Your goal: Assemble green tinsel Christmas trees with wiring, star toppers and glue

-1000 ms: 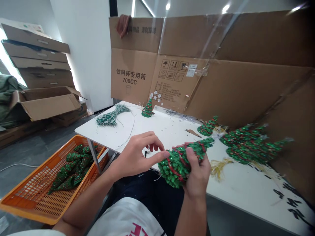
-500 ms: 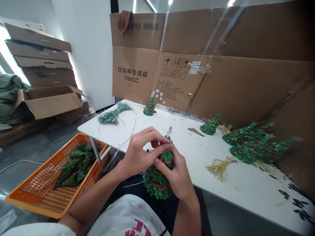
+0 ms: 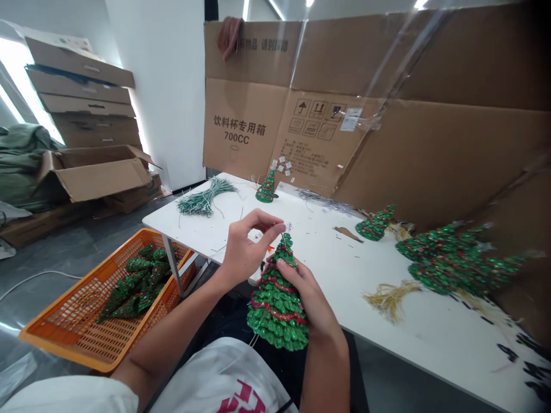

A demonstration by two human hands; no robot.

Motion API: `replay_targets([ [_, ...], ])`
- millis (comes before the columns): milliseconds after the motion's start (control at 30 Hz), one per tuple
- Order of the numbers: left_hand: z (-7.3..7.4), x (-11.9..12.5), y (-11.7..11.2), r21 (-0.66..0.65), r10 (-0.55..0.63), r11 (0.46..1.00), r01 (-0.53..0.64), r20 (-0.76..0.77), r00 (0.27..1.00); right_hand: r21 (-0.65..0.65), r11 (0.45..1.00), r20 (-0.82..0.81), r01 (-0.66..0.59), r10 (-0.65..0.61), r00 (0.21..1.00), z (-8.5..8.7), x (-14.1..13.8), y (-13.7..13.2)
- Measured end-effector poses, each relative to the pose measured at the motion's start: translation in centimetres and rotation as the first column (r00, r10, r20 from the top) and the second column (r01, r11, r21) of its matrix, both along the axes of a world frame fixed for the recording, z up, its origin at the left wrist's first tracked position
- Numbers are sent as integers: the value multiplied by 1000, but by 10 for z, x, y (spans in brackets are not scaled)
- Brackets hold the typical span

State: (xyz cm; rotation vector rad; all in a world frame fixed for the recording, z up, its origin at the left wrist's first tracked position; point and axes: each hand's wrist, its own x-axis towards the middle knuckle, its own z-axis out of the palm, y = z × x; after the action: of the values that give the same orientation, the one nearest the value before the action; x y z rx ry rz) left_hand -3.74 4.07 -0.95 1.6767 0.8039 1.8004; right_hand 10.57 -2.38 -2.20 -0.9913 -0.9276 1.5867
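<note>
A cone-shaped tree of green sequins with red bands (image 3: 276, 304) stands upright in my lap area, held in my right hand (image 3: 303, 292), which wraps its upper right side. My left hand (image 3: 247, 246) is raised at the top, its thumb and fingertips pinched at the tree's silvery tip (image 3: 286, 229). What lies between those fingertips is small and partly hidden. A smaller finished tree (image 3: 267, 188) stands at the far end of the white table (image 3: 430, 338), and another (image 3: 375, 223) sits to the right.
A heap of green sequin trees (image 3: 447, 261) lies against a cardboard wall (image 3: 430, 155) at the right. A bundle of green wires (image 3: 204, 198) and a yellow tassel (image 3: 390, 298) lie on the table. An orange basket (image 3: 103, 304) of green cones stands on the floor at left.
The tree has turned from tilted with its tip right to upright with its tip up. My left hand has risen to the tip, and my right hand has shifted higher on the cone.
</note>
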Motion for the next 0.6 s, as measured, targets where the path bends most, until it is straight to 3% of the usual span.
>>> replay_targets([
  [100, 1, -3, 2, -44, 1, 999, 1, 49, 999, -12, 1000, -15, 21, -21, 1000, 2, 0, 0],
  [300, 1, -2, 4, -88, -98, 992, 93, -50, 994, -24, 999, -48, 29, -30, 998, 4, 0, 0],
  [467, 1, -5, 5, -41, 8, 999, -4, 81, 997, -39, 998, -49, 44, -46, 998, 3, 3, 1],
  [600, 3, -8, 5, -88, -109, 991, 104, -51, 993, -44, 998, -52, 34, -36, 998, 2, 5, 2],
])
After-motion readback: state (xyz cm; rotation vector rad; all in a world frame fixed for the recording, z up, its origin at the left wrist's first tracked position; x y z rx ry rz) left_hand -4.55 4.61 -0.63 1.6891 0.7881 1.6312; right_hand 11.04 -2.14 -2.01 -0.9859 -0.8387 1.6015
